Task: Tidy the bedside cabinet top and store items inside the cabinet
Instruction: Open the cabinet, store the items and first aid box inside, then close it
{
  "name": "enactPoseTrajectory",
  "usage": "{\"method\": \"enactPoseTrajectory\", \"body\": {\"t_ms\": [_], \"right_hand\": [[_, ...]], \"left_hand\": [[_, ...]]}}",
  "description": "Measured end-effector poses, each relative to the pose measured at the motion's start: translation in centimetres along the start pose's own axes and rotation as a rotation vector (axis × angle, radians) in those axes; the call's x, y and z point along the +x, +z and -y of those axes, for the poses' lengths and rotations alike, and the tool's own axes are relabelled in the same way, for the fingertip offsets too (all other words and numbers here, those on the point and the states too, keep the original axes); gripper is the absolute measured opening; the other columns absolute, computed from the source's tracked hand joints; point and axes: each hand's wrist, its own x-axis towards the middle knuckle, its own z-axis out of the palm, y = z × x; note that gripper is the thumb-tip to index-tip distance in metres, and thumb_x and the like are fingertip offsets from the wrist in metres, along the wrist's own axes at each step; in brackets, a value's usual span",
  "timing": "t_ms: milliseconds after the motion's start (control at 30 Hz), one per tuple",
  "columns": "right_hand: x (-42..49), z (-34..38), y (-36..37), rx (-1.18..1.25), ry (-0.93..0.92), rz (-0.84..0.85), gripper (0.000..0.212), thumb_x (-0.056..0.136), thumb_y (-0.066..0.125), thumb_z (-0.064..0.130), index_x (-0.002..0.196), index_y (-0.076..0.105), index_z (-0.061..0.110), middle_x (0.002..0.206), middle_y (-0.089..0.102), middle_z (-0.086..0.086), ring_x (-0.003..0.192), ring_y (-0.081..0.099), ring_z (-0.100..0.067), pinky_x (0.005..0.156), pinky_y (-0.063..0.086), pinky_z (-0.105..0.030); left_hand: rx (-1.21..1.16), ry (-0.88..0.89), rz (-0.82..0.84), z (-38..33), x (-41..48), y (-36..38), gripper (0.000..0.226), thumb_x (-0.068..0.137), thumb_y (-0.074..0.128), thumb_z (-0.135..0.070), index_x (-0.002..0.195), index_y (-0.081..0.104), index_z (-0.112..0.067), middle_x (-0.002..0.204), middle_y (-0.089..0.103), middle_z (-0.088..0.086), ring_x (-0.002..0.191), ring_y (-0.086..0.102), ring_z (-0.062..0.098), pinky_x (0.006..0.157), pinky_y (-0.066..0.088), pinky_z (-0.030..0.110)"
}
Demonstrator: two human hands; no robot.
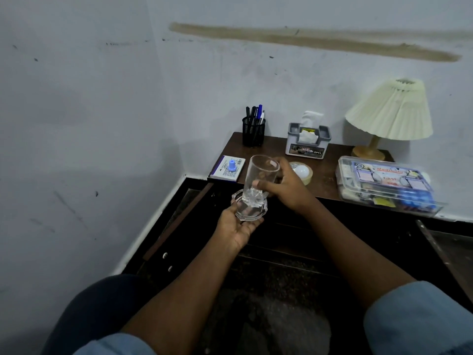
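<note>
Blue sleeves point(414, 319); left hand point(236, 226), palm up, cradles a glass dish point(245, 215); right hand point(286, 188) wraps the tumbler point(258, 175) standing on it.

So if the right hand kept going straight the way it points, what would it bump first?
The right hand, gripping the glass, would probably reach the pen cup first; depth is unclear.

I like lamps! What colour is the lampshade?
The lampshade is pale cream, pleated; head view.
</note>
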Motion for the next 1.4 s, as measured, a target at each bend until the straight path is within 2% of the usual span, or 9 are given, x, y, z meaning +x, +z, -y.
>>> {"method": "enactPoseTrajectory", "body": {"t_ms": [100,300,433,567,667,967,1133,1300,1400], "right_hand": [[-0.5,0.5,-1.3,0.06,0.003,-0.016,0.056,0.075,0.086,0.03,0.119,0.052,0.025,0.099,0.075,0.01,0.089,0.071,0.0,0.067,0.051,-0.01],[-1.3,-0.7,-2.5,-0.148,-0.006,0.071,0.066,0.066,0.089,0.048,0.114,0.047,0.033,0.108,0.071,0.011,0.097,0.069,-0.003,0.085,0.054,-0.026],[-1.9,-2.3,-1.9,-0.416,-0.053,0.269,0.065,0.063,0.085,0.048,0.109,0.04,0.034,0.104,0.066,0.014,0.092,0.065,0.0,0.076,0.053,-0.024],[-2.1,-4.3,-1.2,-0.623,-0.036,0.489,0.072,0.058,0.08,0.052,0.111,0.033,0.038,0.099,0.064,0.01,0.085,0.063,-0.004,0.069,0.053,-0.031],[-2.3,-6.4,-0.9,-0.65,0.013,0.52,0.072,0.056,0.081,0.054,0.108,0.034,0.039,0.095,0.065,0.011,0.083,0.064,-0.004,0.07,0.056,-0.033],[-2.0,-12.4,-1.0,0.091,0.465,0.206,0.053,0.065,0.091,0.023,0.102,0.053,0.017,0.096,0.073,-0.009,0.086,0.074,-0.02,0.072,0.061,-0.04],[0.2,-14.1,-0.1,0.428,0.692,-0.037,0.031,0.079,0.08,0.034,0.098,0.07,0.013,0.087,0.075,-0.007,0.078,0.076,-0.023,0.068,0.059,-0.035],[2.2,-14.9,2.5,0.628,0.752,-0.196,0.035,0.085,0.074,0.038,0.107,0.065,0.012,0.078,0.07,-0.007,0.066,0.072,-0.019,0.064,0.06,-0.033],[3.1,-15.0,4.1,0.747,0.76,-0.237,0.034,0.091,0.068,0.037,0.105,0.064,0.006,0.081,0.063,-0.01,0.067,0.069,-0.02,0.063,0.062,-0.031]], "left_hand": [[0.022,-0.014,-0.097,0.8,0.3,-1.4,0.027,0.107,0.046,-0.026,0.102,0.063,-0.006,0.1,0.068,0.019,0.083,0.066,0.035,0.053,0.061,0.05],[0.128,-0.041,-0.222,0.7,3.7,-2.1,0.02,0.107,0.046,-0.025,0.112,0.056,-0.008,0.097,0.05,0.013,0.118,0.057,0.031,0.078,0.053,0.049],[0.225,0.011,-0.29,1.1,7.1,-2.3,0.026,0.108,0.045,-0.028,0.127,0.055,-0.014,0.087,0.049,0.005,0.076,0.052,0.016,0.072,0.054,0.034],[0.23,0.046,-0.262,1.6,9.9,-3.1,0.035,0.107,0.047,-0.023,0.135,0.058,-0.006,0.13,0.06,0.015,0.112,0.059,0.026,0.079,0.053,0.036],[0.214,0.081,-0.278,1.7,11.0,-3.3,0.045,0.109,0.044,-0.026,0.148,0.047,-0.003,0.128,0.06,0.018,0.099,0.064,0.027,0.085,0.053,0.033],[0.119,0.179,-0.443,2.5,13.3,-2.9,0.01,0.1,0.056,-0.015,0.1,0.066,-0.014,0.119,0.072,0.014,0.1,0.072,0.029,0.087,0.06,0.04],[0.164,0.216,-0.448,3.3,13.7,-3.1,0.029,0.098,0.047,-0.01,0.119,0.067,-0.011,0.111,0.07,0.011,0.091,0.066,0.024,0.069,0.052,0.032],[0.124,0.272,-0.469,3.6,14.5,-3.9,0.025,0.091,0.053,0.011,0.08,0.057,-0.011,0.076,0.061,0.008,0.062,0.055,0.016,0.056,0.046,0.027],[0.05,0.241,-0.494,3.3,15.8,-4.6,0.017,0.092,0.055,0.012,0.092,0.061,-0.003,0.089,0.065,0.014,0.075,0.063,0.023,0.065,0.053,0.031]]}}
